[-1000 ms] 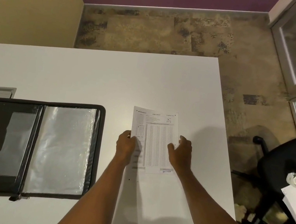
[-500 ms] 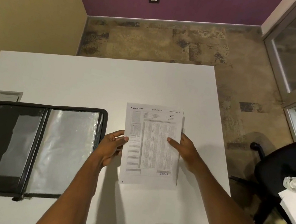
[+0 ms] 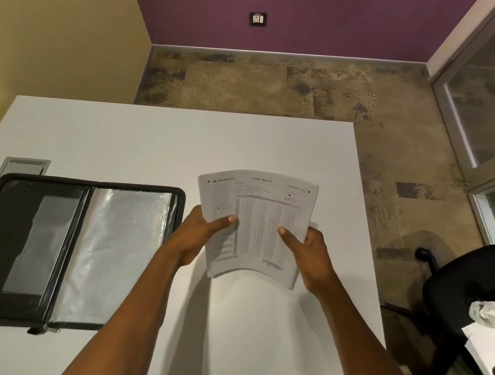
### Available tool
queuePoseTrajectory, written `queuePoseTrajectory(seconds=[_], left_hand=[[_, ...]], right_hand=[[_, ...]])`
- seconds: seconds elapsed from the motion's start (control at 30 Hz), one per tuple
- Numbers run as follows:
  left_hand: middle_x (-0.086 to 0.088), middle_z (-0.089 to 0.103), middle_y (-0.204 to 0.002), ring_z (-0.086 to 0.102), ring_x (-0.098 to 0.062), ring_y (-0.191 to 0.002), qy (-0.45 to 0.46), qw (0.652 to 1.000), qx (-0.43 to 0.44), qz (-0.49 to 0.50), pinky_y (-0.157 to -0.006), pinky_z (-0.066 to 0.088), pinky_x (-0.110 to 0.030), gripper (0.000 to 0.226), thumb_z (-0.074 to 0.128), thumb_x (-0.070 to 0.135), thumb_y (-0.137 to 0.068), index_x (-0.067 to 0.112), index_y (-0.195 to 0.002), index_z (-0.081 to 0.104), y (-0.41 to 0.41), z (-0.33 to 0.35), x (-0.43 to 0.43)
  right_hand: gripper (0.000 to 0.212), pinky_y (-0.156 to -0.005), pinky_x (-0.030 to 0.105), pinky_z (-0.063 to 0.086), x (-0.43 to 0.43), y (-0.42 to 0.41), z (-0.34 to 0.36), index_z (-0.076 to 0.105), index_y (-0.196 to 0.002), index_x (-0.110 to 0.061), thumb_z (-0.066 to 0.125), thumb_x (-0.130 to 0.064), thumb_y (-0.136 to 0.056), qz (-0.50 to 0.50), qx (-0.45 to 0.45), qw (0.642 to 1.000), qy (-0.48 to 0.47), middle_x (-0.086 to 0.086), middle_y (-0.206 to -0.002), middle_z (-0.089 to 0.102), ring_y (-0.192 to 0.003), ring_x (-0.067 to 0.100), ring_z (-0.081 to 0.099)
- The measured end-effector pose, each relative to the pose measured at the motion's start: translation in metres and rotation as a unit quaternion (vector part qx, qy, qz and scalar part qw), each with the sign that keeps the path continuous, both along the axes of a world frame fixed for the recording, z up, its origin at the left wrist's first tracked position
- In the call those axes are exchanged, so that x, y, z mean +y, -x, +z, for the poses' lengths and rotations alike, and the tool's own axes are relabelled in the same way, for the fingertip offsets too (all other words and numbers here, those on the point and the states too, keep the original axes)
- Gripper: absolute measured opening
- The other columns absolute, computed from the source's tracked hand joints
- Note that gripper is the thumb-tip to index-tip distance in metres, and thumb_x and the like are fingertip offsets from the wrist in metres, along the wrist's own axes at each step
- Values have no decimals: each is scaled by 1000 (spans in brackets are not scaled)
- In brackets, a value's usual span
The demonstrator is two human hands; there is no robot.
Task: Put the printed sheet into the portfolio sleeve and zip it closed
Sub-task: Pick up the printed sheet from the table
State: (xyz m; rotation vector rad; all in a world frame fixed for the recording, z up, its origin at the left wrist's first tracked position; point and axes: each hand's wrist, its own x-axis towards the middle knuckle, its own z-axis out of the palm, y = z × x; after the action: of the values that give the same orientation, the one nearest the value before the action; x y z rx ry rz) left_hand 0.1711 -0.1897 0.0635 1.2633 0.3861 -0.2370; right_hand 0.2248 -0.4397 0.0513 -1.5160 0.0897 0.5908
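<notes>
At centre frame, the left hand (image 3: 200, 231) and right hand (image 3: 307, 248) are pinching the printed sheet (image 3: 261, 222), bowing it above the table (image 3: 136, 143). It risks creasing or snagging entering the open portfolio (image 3: 61, 248) at lower left.

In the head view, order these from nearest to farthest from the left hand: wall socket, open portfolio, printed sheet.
1. Printed sheet, gripped by the left hand itself.
2. Portfolio, open on the table, to its left.
3. Wall socket, on the far purple wall.
</notes>
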Motion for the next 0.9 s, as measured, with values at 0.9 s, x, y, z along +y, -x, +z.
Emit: queuePoseTrajectory(seconds=[0.9], left_hand=[[-4,78,-120,73,-21,-114,-88,995,13,50,-96,61,-39,36,76,13,-95,15,-130,69,36,-37,-37]], right_hand=[[27,-80,24,62,-11,34,-24,73,-100,-35,84,-15,-86,-81,18,995,53,-15,-99,80,-93,4,76]])
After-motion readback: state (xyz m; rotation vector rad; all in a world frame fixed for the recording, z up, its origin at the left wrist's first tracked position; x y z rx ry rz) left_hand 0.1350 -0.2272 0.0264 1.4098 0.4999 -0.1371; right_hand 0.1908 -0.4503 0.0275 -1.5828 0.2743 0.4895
